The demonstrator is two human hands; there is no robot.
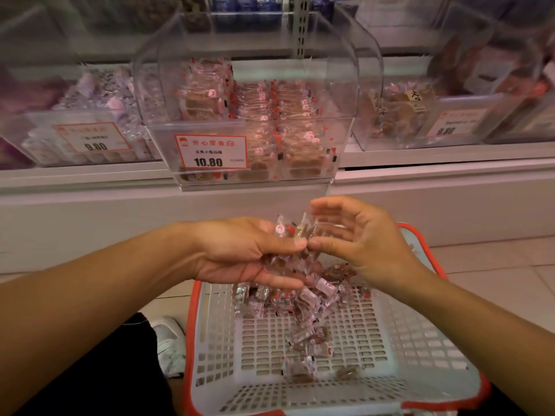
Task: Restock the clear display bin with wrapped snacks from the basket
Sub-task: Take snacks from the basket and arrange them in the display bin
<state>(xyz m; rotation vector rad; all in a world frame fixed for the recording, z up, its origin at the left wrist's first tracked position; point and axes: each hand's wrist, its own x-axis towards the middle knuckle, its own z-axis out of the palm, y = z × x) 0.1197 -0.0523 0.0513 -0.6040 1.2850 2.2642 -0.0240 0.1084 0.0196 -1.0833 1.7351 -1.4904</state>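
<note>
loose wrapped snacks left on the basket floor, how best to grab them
Come straight down through the open top of the white slotted basket with the red rim. The small clear-wrapped brown snacks lie flat and scattered, so rake several together, pinching the crinkly wrapper ends.

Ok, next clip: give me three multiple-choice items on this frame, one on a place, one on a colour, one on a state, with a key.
1. Where is the basket?
A. On the shelf
B. On the floor below both hands
C. Inside the clear bin

2. What colour is the basket's rim?
A. Red
B. Blue
C. Black

3. What is the left hand doing?
A. Hanging empty
B. Gripping the price tag
C. Holding wrapped snacks

Key: 1 B, floor tiles lie beside it; 2 A, a red edge runs round the white mesh; 3 C, wrappers fill its grip while the right hand touches them.
</note>
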